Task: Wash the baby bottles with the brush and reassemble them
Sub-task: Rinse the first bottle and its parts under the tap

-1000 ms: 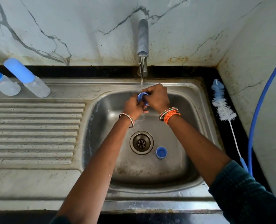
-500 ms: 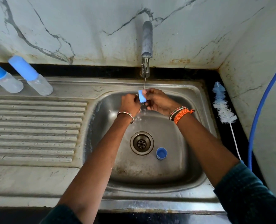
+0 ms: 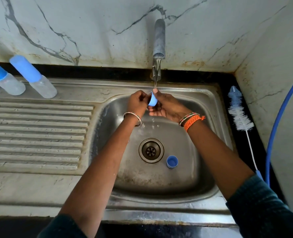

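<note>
Marble-veined walls are framing the steel sink [image 3: 216, 107], where the tap [image 3: 159, 38] is running. Both hands are meeting under the stream: the left hand [image 3: 137, 102] and right hand [image 3: 166, 107] are pinching a small blue cap [image 3: 153, 101], tilting it, probably for rinsing. Another cap [image 3: 172, 161] is waiting by the drain [image 3: 151, 150]; the brush [image 3: 239, 114] is lying rightward, two bottles [image 3: 31, 77] draining left.

Stained marble walls [image 3: 94, 23] meet above black counter [image 3: 108, 73].

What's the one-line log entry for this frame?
step: rinsing | left hand and right hand: hold blue cap under tap | second cap: in sink | brush: unused
</note>
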